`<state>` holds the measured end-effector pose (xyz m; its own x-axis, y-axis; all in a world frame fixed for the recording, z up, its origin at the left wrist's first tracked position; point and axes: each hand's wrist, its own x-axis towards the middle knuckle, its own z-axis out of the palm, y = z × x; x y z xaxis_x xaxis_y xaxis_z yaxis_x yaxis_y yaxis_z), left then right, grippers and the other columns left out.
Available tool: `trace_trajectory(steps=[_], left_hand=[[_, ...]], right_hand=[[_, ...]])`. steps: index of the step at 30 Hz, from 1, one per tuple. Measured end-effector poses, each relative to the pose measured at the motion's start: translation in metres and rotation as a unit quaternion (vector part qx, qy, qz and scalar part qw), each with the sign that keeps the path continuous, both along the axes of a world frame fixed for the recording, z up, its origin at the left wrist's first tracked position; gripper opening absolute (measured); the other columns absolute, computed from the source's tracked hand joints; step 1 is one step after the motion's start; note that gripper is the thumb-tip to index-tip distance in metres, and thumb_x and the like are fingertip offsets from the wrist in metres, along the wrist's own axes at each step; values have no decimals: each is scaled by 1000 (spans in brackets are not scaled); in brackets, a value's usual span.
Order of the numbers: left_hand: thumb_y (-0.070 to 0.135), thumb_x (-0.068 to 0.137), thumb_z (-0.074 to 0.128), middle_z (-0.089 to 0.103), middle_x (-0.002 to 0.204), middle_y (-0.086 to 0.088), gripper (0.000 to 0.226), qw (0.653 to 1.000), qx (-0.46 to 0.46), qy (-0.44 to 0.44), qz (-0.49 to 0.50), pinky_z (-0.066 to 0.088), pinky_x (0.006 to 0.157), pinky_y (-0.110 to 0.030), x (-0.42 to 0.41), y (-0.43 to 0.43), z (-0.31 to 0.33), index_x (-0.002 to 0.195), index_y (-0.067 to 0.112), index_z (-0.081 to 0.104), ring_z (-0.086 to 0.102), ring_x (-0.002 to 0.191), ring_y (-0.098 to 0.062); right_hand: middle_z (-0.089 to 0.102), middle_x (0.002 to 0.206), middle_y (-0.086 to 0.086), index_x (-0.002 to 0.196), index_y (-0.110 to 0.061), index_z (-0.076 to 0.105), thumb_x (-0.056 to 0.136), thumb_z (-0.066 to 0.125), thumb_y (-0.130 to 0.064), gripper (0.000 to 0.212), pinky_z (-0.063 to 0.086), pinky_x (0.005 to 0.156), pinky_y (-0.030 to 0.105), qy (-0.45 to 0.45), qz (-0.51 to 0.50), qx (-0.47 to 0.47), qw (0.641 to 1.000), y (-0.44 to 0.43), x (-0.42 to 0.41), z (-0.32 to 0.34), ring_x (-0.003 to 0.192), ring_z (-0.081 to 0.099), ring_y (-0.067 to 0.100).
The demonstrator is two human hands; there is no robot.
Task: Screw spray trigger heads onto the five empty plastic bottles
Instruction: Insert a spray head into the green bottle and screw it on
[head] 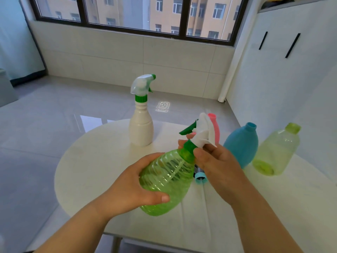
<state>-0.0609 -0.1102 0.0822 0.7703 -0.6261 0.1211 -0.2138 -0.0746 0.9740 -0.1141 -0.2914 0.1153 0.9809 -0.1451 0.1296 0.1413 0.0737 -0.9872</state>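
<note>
– Left hand [135,181], status?
– Wrapped round the belly of the green bottle [169,178]: thumb across the front, fingers behind. Bottle tilted, neck pointing up and away, over the round white table [87,161]. Cannot tell whether its base touches the top.
– Right hand [215,161]?
– At the green bottle's neck. Thumb and fingers curl on the green collar [188,146] of the trigger head [202,132]. Head is white with a green lever and sits on the neck. How far it is threaded, cannot tell.
– The rest, taken from the green bottle?
– Behind it to the left: white bottle [141,125], upright, its own spray head [142,84] fitted. Straight behind: pink bottle [216,128], mostly hidden by the trigger head, neck open. To the right: blue bottle [241,145], neck open. Farther right again: pale yellow-green bottle [275,152], also without a head.
– Anything loose?
– Just right of the green bottle's shoulder, a light blue collar [200,178] lies on the table, partly covered by the right hand.
</note>
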Motion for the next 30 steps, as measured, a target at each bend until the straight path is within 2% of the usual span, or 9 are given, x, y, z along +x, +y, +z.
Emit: trace_trajectory(steps=[4, 8, 12, 14, 18, 21, 24, 27, 30], left_hand=[[34, 32, 77, 67, 93, 31, 72, 1000, -5, 1, 17, 46, 68, -4, -3, -3, 0, 100, 40, 55, 63, 87, 7], [36, 29, 79, 65, 92, 30, 76, 993, 24, -47, 107, 39, 66, 4, -10, -11, -3, 98, 48, 50, 56, 86, 17], [50, 27, 73, 54, 100, 33, 78, 979, 61, -100, 165, 32, 70, 9, -15, -16, -7, 97, 58, 41, 45, 93, 25], [50, 29, 74, 52, 101, 34, 77, 978, 72, -105, 166, 32, 71, 9, -17, -19, -9, 97, 60, 39, 42, 94, 26], [49, 29, 75, 55, 98, 31, 75, 982, 56, -91, 155, 35, 69, 7, -15, -22, -10, 96, 56, 42, 46, 93, 24], [40, 32, 79, 63, 89, 30, 72, 987, 19, -73, 145, 37, 66, 5, -13, -21, -7, 95, 50, 46, 52, 88, 21], [29, 37, 79, 55, 91, 48, 67, 991, -2, -56, 120, 39, 63, 5, -14, -21, -4, 94, 47, 48, 53, 85, 21], [25, 37, 80, 58, 89, 45, 65, 994, -22, -32, 106, 41, 61, 3, -15, -21, -5, 93, 44, 50, 57, 83, 18], [35, 31, 79, 60, 90, 41, 67, 993, -34, -21, 107, 42, 62, 1, -17, -23, -8, 91, 45, 52, 59, 82, 15]], right_hand=[[73, 74, -19, 93, -21, 63, 84, 52, -7, 20, 48, 56, 8, -2, -16, 8, 1000, 1, 2, -1, 72, 67, -4], [73, 69, -10, 81, -21, 63, 74, 63, -4, 18, 52, 55, 16, -32, -92, 42, 994, 10, 10, -6, 66, 67, 3], [70, 91, 8, 94, -18, 55, 65, 71, -21, 33, 55, 65, 25, -36, -177, 42, 983, 23, 18, -16, 75, 66, 12], [68, 96, 11, 96, -20, 53, 69, 69, -25, 32, 55, 71, 30, -27, -197, 35, 979, 27, 20, -18, 80, 66, 15], [69, 96, -11, 94, -35, 57, 81, 57, -32, 13, 53, 82, 30, -26, -152, -11, 988, 28, 19, -17, 89, 64, 3], [70, 85, -27, 88, -41, 61, 89, 46, -27, 20, 54, 75, 18, -51, -99, -6, 994, 26, 17, -16, 86, 64, -4], [70, 84, -28, 83, -46, 65, 89, 46, -22, 31, 53, 72, 15, -73, -77, 2, 994, 23, 17, -16, 84, 65, -4], [72, 84, -20, 81, -41, 67, 74, 63, -26, 17, 55, 78, 23, -82, -89, 42, 992, 23, 19, -16, 85, 66, 1], [74, 86, -16, 89, -30, 60, 66, 70, -22, 26, 51, 85, 32, -66, -106, 82, 989, 24, 22, -18, 88, 67, 5]])
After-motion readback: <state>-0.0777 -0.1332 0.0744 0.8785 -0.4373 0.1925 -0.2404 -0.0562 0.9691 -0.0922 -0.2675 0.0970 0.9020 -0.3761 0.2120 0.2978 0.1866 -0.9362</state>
